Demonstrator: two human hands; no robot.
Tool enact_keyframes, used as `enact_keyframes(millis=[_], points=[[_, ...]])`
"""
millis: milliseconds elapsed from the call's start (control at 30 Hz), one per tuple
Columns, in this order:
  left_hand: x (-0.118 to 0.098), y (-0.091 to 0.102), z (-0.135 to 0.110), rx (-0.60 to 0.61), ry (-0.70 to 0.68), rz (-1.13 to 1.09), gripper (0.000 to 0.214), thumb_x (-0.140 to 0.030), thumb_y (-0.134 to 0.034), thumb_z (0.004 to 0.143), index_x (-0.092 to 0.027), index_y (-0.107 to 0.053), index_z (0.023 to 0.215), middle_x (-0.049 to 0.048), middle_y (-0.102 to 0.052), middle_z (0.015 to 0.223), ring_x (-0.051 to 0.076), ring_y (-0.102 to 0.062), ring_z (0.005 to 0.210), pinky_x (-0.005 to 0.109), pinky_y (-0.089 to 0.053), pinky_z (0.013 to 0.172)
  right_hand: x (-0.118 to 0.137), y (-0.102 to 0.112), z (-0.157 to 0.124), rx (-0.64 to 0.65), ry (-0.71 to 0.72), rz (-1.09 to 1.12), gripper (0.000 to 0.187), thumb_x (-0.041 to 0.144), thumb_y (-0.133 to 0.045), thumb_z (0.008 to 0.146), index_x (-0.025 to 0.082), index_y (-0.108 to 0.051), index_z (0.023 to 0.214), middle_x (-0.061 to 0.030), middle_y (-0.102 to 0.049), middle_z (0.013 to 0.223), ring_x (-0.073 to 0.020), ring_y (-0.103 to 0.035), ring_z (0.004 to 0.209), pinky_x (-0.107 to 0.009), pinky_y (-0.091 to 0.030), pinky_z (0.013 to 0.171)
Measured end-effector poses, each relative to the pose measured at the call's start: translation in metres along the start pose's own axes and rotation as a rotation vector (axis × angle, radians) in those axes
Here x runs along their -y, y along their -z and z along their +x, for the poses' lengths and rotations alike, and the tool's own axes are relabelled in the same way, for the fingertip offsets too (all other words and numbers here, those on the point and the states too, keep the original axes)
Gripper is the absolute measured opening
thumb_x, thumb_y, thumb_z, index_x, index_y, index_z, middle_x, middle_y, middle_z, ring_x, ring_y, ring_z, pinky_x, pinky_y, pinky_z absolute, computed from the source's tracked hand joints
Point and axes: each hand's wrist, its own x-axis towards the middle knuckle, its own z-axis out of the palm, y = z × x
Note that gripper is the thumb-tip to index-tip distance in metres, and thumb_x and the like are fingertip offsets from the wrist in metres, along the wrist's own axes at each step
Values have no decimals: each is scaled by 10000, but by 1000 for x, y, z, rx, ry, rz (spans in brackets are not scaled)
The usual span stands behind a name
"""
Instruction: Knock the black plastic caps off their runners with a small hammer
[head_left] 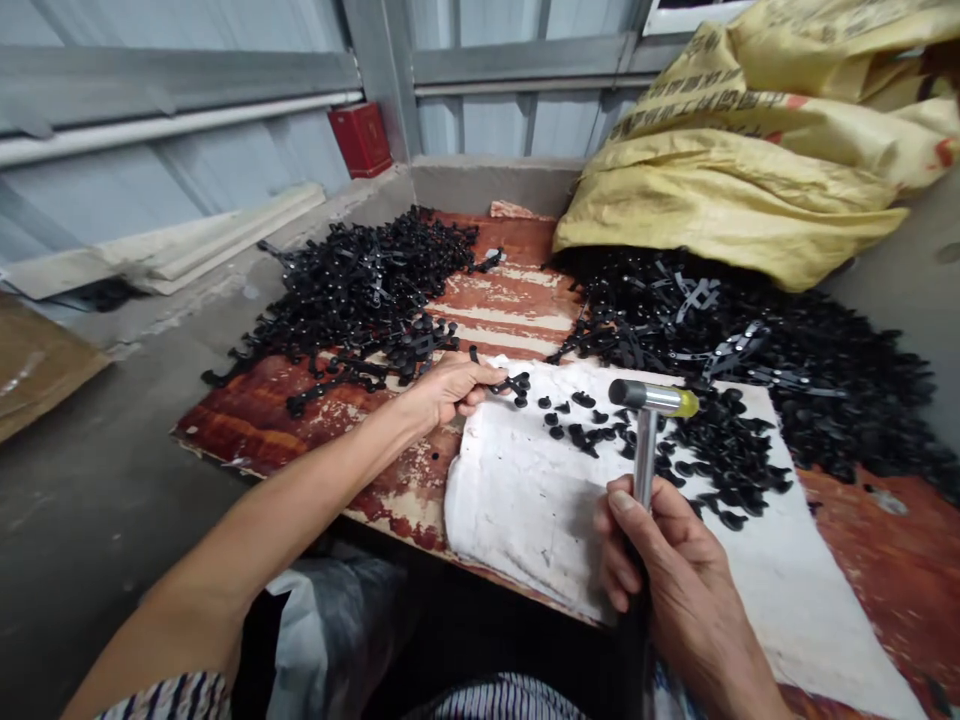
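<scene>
My left hand [450, 390] reaches over a white cloth [540, 510] and pinches a black plastic runner with moulded pieces [511, 386] at its fingertips. My right hand [675, 570] grips the metal handle of a small hammer [645, 450], whose steel head has a yellow tip [652, 397]. The hammer head hangs just above loose black plastic pieces [592, 430] scattered on the cloth. A heap of black plastic runners [360, 290] lies on the worn red board [510, 300] at the far left, and a larger black pile [750, 340] lies at the right.
A yellow woven sack [735, 190] slumps over the back right of the board, with black parts spilling from beneath it. Behind stand a low concrete ledge [495, 185], a red box [360, 140] and corrugated metal walls. A cardboard sheet [37, 365] lies on the concrete floor at left.
</scene>
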Motion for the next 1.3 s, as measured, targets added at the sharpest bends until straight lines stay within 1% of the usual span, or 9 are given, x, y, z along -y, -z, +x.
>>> enact_keyframes(millis=[233, 367, 467, 700, 967, 1033, 1133, 1233, 1300], points=[[-2, -1, 8, 11, 35, 3, 235, -26, -707, 738, -119, -537, 605, -20, -583, 464, -5, -271, 275, 137, -146, 295, -1, 3, 2, 15, -25, -5, 408, 513, -809, 672, 218, -567, 813, 67, -560, 591, -29, -365, 323, -154, -361, 276], [-3, -2, 9, 10, 37, 23, 226, -36, -663, 789, -116, -542, 615, 22, -644, 524, -7, -274, 271, 142, -150, 294, 0, 3, 3, 17, -37, -3, 414, 517, -813, 668, 216, -571, 817, 69, -555, 584, -30, -372, 321, -153, -364, 274], [-4, -4, 9, 9, 40, 34, 234, -39, -619, 826, -113, -546, 617, 29, -645, 522, -7, -270, 267, 143, -150, 294, 1, 3, 4, 29, -35, 8, 421, 517, -820, 660, 214, -572, 814, 70, -555, 574, -29, -372, 318, -149, -359, 270], [-6, -8, 6, -23, 53, 51, 242, -41, -638, 817, -113, -543, 606, 21, -630, 500, -9, -258, 262, 144, -143, 299, -1, 5, 4, 48, -46, 17, 388, 496, -805, 696, 215, -575, 832, 64, -571, 596, -28, -380, 329, -150, -375, 284], [-6, -7, 10, -13, 52, 90, 204, -62, -630, 824, -102, -564, 635, 31, -646, 534, -9, -250, 266, 154, -141, 299, 0, 5, 5, 51, -41, 14, 416, 514, -810, 680, 212, -570, 837, 66, -565, 589, -31, -381, 325, -155, -377, 277], [-6, -9, 10, -30, 46, 116, 210, -57, -635, 812, -98, -562, 619, 30, -639, 524, -8, -255, 270, 161, -139, 302, -2, 5, 6, 53, -41, 7, 416, 515, -806, 683, 213, -568, 842, 67, -561, 586, -32, -377, 326, -157, -374, 278], [-6, -12, 8, -90, 2, 161, 237, -42, -639, 789, -121, -529, 594, 16, -618, 487, -1, -257, 276, 172, -139, 315, -5, 7, 3, 62, -36, -11, 406, 528, -782, 706, 218, -567, 856, 64, -561, 600, -36, -373, 335, -164, -373, 286], [-7, -13, 7, -117, -33, 222, 231, -42, -628, 785, -133, -525, 599, 17, -620, 484, 4, -254, 286, 183, -136, 331, -4, 13, -1, 84, -20, -121, 377, 561, -687, 789, 230, -594, 946, 51, -564, 635, -56, -391, 355, -181, -368, 293], [-7, -13, 7, -105, -21, 261, 217, -48, -628, 782, -123, -545, 595, 18, -612, 480, 5, -248, 294, 191, -134, 339, 1, 19, 0, 108, 53, -335, 352, 543, -587, 867, 233, -624, 1029, 29, -575, 649, -85, -435, 382, -198, -378, 309]])
